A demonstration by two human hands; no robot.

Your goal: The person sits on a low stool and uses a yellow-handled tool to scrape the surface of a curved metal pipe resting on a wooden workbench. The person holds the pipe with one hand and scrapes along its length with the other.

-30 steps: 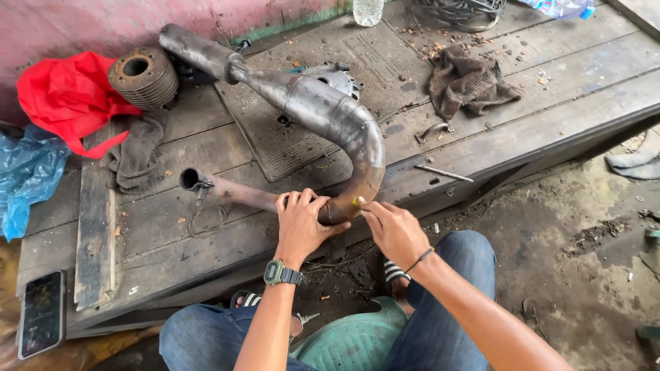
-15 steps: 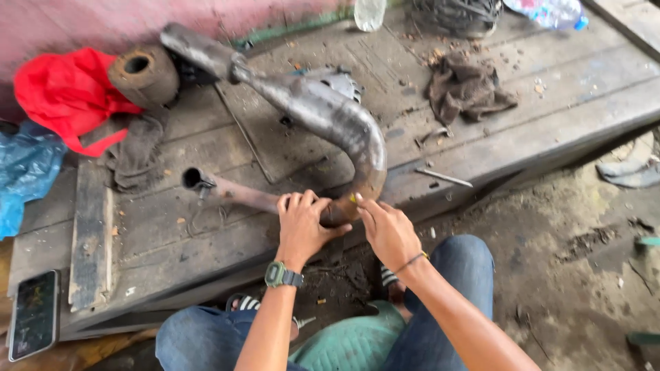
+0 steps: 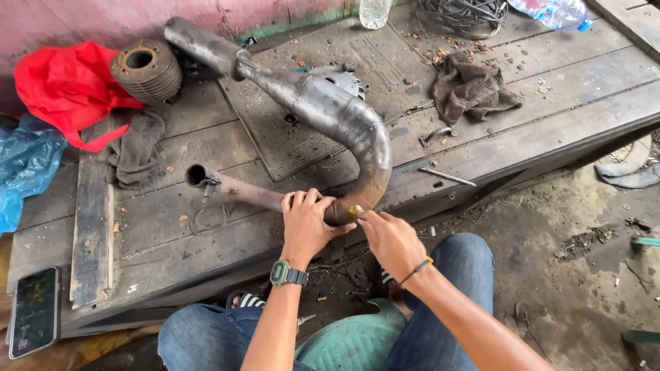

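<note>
A: Hands?
B: Left hand (image 3: pixel 306 223) wrapped round rusty pipe (image 3: pixel 240 192) where it meets exhaust pipe (image 3: pixel 344 117); right hand (image 3: pixel 392 240) pinches sth small and yellow at that joint.
A: Exhaust where?
B: On wooden tabletop (image 3: pixel 522 130), w/ finned cylinder (image 3: pixel 146 70) past its far end, grey rag (image 3: pixel 474 86) to its right.

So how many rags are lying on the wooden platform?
2. A grey rag lies at the left, below the finned cylinder; a brown rag lies upper right, near the coiled wire. Others could be hidden under the red bag.
</note>
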